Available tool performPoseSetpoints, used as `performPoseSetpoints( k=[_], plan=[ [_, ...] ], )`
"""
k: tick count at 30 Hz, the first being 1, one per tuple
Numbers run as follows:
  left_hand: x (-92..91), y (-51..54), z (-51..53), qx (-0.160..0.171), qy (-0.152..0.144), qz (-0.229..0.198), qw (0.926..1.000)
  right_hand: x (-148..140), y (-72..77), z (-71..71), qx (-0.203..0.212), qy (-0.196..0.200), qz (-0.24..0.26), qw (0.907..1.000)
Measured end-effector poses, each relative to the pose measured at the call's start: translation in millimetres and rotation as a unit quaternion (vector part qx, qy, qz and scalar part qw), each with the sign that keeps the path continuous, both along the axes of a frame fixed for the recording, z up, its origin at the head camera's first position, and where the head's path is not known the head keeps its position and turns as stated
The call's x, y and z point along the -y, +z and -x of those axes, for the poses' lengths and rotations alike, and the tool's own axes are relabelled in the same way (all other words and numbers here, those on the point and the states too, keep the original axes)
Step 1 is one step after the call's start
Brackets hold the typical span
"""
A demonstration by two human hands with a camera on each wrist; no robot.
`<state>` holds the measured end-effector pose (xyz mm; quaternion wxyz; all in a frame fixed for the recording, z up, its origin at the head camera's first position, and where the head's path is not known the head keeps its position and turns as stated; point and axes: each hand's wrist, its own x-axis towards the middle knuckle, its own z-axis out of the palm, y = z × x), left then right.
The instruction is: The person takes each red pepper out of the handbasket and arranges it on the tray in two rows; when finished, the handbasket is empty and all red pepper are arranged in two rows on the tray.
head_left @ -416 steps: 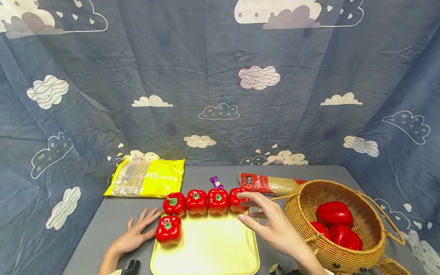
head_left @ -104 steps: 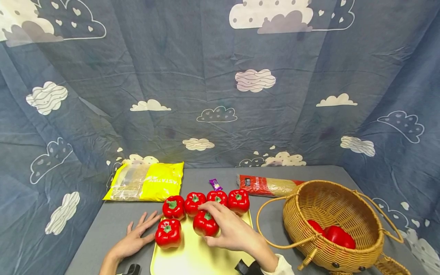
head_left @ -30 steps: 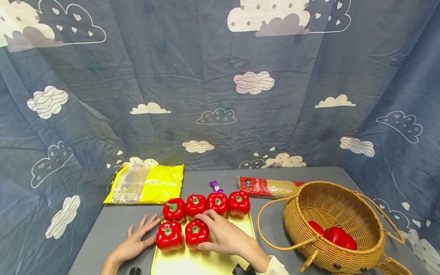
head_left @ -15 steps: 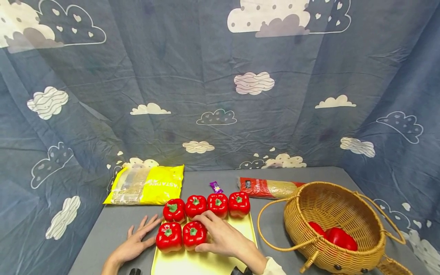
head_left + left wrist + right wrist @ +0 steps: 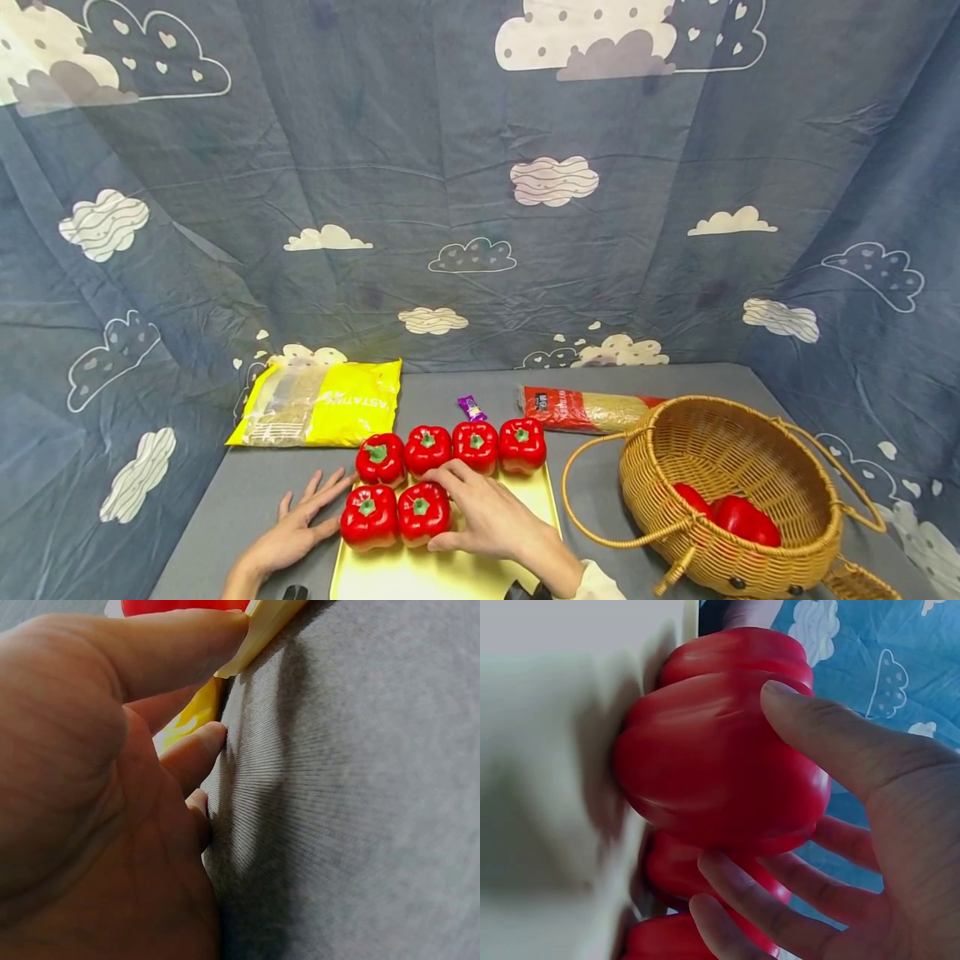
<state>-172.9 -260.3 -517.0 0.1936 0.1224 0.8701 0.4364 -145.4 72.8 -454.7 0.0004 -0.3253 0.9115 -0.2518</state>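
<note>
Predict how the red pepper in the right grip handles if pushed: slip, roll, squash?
The red pepper may slip: its skin looks smooth and glossy. It is probably stiff, as no dent shows at the right grip. Stem-up, it would likely slide before rolling, though its rounded lobes could let it roll if tipped.

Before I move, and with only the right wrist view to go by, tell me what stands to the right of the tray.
Observer: The head view shows a wicker basket there.
Operator: Count the peppers along the far edge of the tray.
Observer: Four red peppers make up that row, again by the head view.
Operator: Now tell me where the left hand is.
Observer: It is beside the tray's left edge, next to the nearer row.
</note>
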Motion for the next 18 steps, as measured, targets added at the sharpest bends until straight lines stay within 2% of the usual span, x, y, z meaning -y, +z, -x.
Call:
performPoseSetpoints(
  k=[10,18],
  plan=[
    [-0.8,1.2,-0.9,-0.004,0.005,-0.001,1.0,1.0,-1.6,1.7,-0.009,-0.015,-0.006,0.9998],
    [-1.5,1.3,-0.7,0.001,0.005,0.006,1.0,-1.2,0.3,1.4,-0.005,-0.013,-0.019,0.9997]
  ],
)
